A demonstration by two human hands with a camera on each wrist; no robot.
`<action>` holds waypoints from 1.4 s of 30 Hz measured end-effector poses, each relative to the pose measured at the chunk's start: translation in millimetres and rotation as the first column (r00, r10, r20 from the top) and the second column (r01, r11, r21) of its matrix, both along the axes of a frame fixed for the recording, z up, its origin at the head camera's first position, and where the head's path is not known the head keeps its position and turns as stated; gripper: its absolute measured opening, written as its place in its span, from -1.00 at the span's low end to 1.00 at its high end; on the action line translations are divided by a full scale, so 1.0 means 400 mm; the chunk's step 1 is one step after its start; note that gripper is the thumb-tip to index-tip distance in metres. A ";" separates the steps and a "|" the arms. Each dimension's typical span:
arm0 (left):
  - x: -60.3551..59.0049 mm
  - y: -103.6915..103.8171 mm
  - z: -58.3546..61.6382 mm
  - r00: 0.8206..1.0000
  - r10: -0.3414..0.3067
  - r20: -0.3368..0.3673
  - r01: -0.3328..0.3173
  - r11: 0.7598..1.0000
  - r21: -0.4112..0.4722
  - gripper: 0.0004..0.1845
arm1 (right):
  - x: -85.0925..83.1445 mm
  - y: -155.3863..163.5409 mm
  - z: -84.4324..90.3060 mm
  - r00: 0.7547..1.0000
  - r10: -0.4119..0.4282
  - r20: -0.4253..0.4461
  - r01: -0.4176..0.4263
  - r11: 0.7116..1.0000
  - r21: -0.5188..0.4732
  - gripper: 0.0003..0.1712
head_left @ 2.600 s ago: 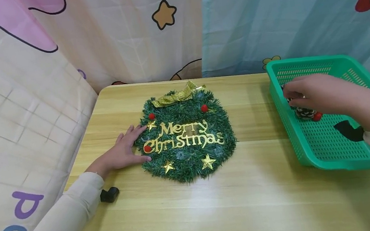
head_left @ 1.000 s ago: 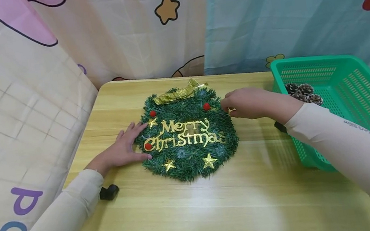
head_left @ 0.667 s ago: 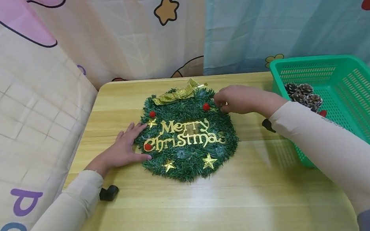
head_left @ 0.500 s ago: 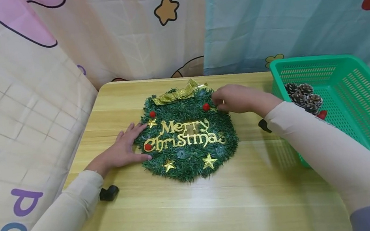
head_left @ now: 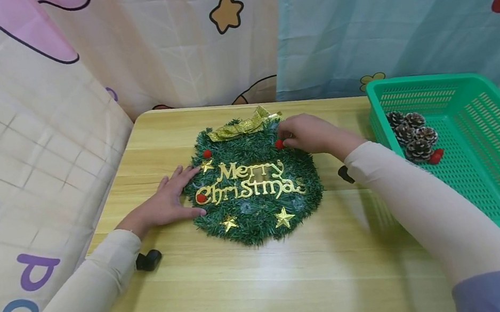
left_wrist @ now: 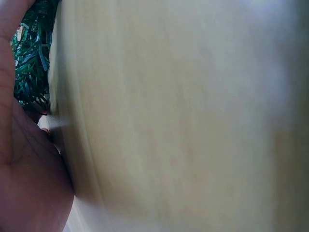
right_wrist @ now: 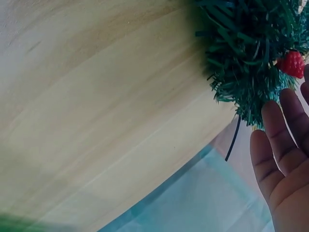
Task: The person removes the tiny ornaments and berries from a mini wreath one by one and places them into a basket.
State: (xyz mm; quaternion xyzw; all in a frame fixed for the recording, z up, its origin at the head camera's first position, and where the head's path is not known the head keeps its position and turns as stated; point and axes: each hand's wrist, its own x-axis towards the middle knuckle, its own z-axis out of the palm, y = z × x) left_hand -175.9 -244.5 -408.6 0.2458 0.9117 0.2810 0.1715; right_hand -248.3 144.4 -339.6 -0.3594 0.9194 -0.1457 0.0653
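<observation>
One wreath (head_left: pixel 248 150) with three berries (head_left: pixel 201 199), left grip (head_left: pixel 168 199) spread wide, right grip (head_left: pixel 311 134) (hold unclear)

Drew the right hand (head_left: pixel 307 132) out of the green basket (head_left: pixel 432 77) at three o'clock, over to the wreath's (head_left: pixel 262 208) two-o'clock edge, then inward to the red berry (right_wrist: pixel 292 64) between one and two, now partly covering it. Shifted the right sleeve (head_left: pixel 433 215) off pine cones (head_left: pixel 414 136) at the basket's ten o'clock and red berries (head_left: pixel 436 156) at its nine.
</observation>
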 end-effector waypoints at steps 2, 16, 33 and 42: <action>0.000 0.000 0.000 1.000 0.000 0.000 0.000 1.000 -0.003 0.19 | -0.002 -0.005 -0.002 1.000 -0.001 0.005 0.001 1.000 -0.003 -0.95; 0.001 0.001 -0.001 1.000 0.005 0.003 -0.005 1.000 0.000 0.20 | -0.010 -0.022 -0.011 1.000 0.001 0.028 -0.001 1.000 -0.005 -0.90; 0.000 0.000 0.001 1.000 0.002 0.000 -0.002 1.000 0.007 0.20 | -0.014 -0.017 0.008 0.998 -0.011 0.069 0.013 0.999 -0.035 -0.94; 0.001 0.002 0.002 1.000 0.005 0.005 -0.005 1.000 0.011 0.19 | 0.001 -0.021 0.052 0.998 -0.007 0.059 0.011 0.998 -0.062 -0.94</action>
